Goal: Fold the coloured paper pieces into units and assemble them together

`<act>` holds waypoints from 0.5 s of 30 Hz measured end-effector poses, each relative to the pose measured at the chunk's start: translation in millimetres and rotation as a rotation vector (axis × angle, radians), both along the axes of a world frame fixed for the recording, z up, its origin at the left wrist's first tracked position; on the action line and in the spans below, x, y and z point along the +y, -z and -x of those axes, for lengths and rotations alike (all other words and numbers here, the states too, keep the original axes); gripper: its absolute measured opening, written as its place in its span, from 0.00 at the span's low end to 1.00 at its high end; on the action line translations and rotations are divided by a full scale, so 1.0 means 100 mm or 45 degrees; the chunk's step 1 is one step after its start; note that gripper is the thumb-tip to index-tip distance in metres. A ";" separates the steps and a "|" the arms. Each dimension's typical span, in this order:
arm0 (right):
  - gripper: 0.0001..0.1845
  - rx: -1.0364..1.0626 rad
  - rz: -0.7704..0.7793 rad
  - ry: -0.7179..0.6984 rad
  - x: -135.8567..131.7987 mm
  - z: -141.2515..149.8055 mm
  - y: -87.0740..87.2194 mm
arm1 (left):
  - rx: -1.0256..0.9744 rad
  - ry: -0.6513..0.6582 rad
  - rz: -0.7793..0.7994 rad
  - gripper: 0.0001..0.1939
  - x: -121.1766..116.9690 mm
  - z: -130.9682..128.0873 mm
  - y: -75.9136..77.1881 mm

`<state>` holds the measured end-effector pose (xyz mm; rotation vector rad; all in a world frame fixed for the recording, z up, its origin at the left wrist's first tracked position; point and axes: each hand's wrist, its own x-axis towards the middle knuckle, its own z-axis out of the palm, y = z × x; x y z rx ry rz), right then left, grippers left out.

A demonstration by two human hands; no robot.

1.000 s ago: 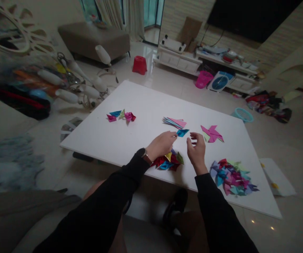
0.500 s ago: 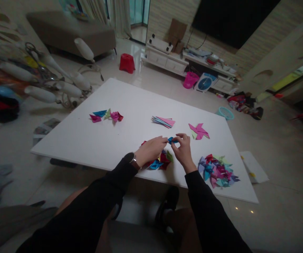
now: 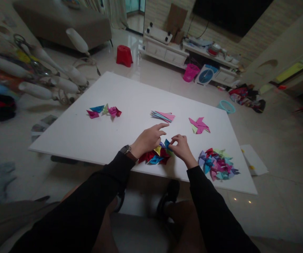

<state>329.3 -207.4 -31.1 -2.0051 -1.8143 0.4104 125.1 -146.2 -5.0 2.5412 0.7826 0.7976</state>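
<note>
My right hand (image 3: 180, 147) pinches a blue folded paper piece (image 3: 167, 143) between thumb and fingertips, just at the edge of a pile of folded paper pieces (image 3: 156, 160) in red, yellow, blue and green. Above the left part of that pile is my left hand (image 3: 150, 138), fingers stretched and apart, holding nothing; it partly hides the pile. A fanned stack of pink and light blue paper (image 3: 163, 116) lies beyond the hands. Farther right lies a pink pinwheel-shaped paper piece (image 3: 200, 125) with a pale green part.
A larger heap of folded paper pieces (image 3: 218, 164) sits on the white table (image 3: 130, 95) near its right edge. Several folded pieces (image 3: 113, 111) lie at the left. On the floor stand a red stool (image 3: 124, 55) and a pink bin (image 3: 190, 72). White lamp arms (image 3: 36, 90) show beyond the left edge.
My left hand has let go of the blue paper piece and opened, moving away to the left. My right hand has lowered the piece toward the pile. The view has tilted slightly down.
</note>
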 end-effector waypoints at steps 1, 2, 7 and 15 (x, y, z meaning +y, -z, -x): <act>0.05 -0.012 0.055 0.005 -0.01 0.02 0.01 | -0.006 -0.002 0.002 0.20 0.00 0.00 0.01; 0.04 -0.028 0.100 0.004 -0.01 0.03 0.02 | -0.007 -0.003 0.006 0.20 0.00 0.00 0.02; 0.03 -0.125 0.227 -0.057 -0.05 0.07 0.05 | 0.026 -0.038 0.043 0.21 -0.02 0.00 0.03; 0.12 0.377 -0.257 0.044 0.03 0.14 -0.01 | -0.128 -0.052 0.140 0.22 -0.01 0.00 0.01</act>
